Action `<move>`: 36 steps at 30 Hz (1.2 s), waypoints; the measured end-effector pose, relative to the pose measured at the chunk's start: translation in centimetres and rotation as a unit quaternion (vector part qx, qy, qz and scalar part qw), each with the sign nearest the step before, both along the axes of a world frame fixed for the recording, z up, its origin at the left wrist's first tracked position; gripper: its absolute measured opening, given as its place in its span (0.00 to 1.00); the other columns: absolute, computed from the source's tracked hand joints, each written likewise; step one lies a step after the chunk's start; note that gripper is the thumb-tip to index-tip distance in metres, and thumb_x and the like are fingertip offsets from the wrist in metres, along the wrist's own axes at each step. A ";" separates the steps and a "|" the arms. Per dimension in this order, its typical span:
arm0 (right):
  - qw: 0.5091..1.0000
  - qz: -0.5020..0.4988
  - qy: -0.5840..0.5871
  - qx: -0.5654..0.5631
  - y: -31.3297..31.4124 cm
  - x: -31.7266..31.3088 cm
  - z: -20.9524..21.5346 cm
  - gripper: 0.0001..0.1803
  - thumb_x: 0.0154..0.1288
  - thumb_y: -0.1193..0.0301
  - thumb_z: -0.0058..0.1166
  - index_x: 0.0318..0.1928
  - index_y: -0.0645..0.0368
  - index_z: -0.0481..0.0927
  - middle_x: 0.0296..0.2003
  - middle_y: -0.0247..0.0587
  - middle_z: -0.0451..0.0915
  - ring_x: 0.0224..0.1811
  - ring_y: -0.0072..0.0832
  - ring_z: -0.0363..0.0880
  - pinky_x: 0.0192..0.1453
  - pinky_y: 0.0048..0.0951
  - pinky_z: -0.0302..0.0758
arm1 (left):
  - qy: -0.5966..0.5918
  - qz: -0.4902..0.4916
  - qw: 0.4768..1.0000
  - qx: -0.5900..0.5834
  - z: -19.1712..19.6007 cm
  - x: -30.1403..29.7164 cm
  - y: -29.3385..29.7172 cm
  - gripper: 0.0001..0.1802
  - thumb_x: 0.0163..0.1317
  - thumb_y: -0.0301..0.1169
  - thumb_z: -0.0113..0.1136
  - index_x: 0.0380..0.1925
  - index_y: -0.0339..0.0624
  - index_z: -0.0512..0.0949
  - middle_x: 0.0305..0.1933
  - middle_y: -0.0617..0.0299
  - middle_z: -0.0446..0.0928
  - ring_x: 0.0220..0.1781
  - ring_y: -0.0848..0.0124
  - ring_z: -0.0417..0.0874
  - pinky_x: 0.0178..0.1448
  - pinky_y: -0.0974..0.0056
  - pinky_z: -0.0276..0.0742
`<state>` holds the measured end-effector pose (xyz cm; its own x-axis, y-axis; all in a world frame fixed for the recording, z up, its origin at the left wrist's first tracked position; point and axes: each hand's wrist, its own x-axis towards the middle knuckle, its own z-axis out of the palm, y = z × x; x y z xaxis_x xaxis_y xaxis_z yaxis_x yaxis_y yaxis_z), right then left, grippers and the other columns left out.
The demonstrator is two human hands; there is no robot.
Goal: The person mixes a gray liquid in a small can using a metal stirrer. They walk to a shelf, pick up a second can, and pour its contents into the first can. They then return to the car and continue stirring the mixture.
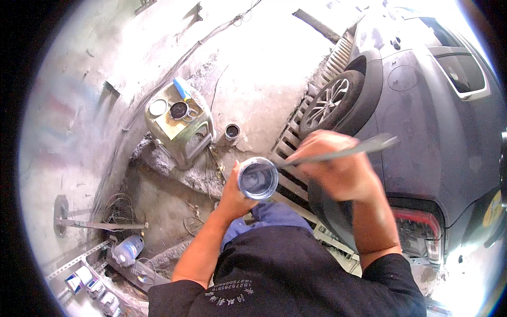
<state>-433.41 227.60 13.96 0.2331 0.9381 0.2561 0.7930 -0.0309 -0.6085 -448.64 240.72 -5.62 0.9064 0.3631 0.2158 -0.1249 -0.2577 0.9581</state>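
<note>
My left hand (231,199) is wrapped round the side of a clear, round cup (257,179) held in front of my body. Its open mouth faces up, and greyish contents show at the bottom. In my right hand (338,168), closed and a little blurred, is a long flat grey stick (364,147). The stick's thin end reaches left to the cup's rim; its broader end points right, toward the car. I cannot tell whether the tip is inside the cup.
To the right stands a dark grey car (414,132), beside a slotted floor grate (290,142). Ahead left, a dirty plastic stool (196,146) bears an open can (179,110), a white lid (158,108) and a blue-handled tool (182,89). A dark-filled cup (232,131) is on the floor.
</note>
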 end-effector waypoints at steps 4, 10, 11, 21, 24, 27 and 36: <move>0.982 0.148 0.111 0.024 -0.2 -0.5 0.1 0.09 0.56 0.73 0.54 0.35 0.66 0.79 0.32 0.47 0.81 0.33 0.38 0.80 0.38 0.34 0.76 | 0.003 0.011 0.999 0.037 -0.4 -0.1 0.5 0.45 0.40 0.34 0.76 0.57 0.38 0.60 0.52 0.52 0.74 0.57 0.57 0.75 0.72 0.51 0.51; 0.997 0.061 0.046 -0.006 1.1 -0.1 0.3 0.11 0.49 0.80 0.56 0.37 0.64 0.78 0.33 0.46 0.78 0.34 0.39 0.77 0.38 0.35 0.74 | -0.029 0.010 0.999 0.039 -0.3 0.8 0.3 0.45 0.40 0.34 0.76 0.58 0.39 0.60 0.55 0.53 0.71 0.59 0.57 0.73 0.73 0.47 0.48; 0.990 0.130 0.054 -0.008 1.4 -0.6 -0.1 0.13 0.47 0.78 0.58 0.37 0.63 0.77 0.33 0.45 0.77 0.36 0.42 0.76 0.41 0.34 0.73 | -0.033 0.010 0.999 0.031 -0.4 1.0 0.4 0.45 0.40 0.34 0.75 0.58 0.39 0.60 0.55 0.54 0.71 0.59 0.57 0.72 0.73 0.47 0.46; 0.987 0.157 0.037 0.006 1.9 -0.8 0.0 0.09 0.49 0.77 0.60 0.33 0.65 0.79 0.33 0.46 0.81 0.35 0.39 0.80 0.40 0.36 0.76 | -0.030 0.009 0.999 0.013 -0.3 1.2 1.0 0.42 0.42 0.34 0.74 0.56 0.41 0.62 0.55 0.56 0.71 0.59 0.58 0.72 0.72 0.47 0.47; 0.991 0.088 0.102 0.021 -1.4 0.7 0.4 0.08 0.52 0.77 0.59 0.35 0.65 0.80 0.35 0.47 0.82 0.36 0.35 0.81 0.42 0.34 0.77 | -0.012 0.000 0.999 0.044 -0.1 0.6 1.5 0.42 0.42 0.36 0.74 0.56 0.43 0.63 0.55 0.58 0.71 0.60 0.59 0.72 0.73 0.47 0.45; 0.983 -0.083 0.162 0.022 -1.6 1.4 0.9 0.08 0.52 0.79 0.56 0.35 0.63 0.81 0.32 0.45 0.82 0.34 0.33 0.81 0.39 0.32 0.77 | -0.029 0.007 0.999 0.029 -0.3 0.9 1.1 0.41 0.41 0.36 0.75 0.56 0.43 0.63 0.55 0.58 0.72 0.60 0.59 0.71 0.73 0.46 0.44; 0.990 -0.049 0.129 0.038 -2.3 2.0 1.4 0.04 0.55 0.76 0.58 0.33 0.60 0.79 0.30 0.45 0.79 0.31 0.37 0.79 0.36 0.33 0.74 | -0.027 -0.015 0.999 0.036 -0.4 0.9 1.3 0.43 0.42 0.33 0.72 0.59 0.39 0.60 0.56 0.54 0.71 0.60 0.57 0.72 0.73 0.46 0.43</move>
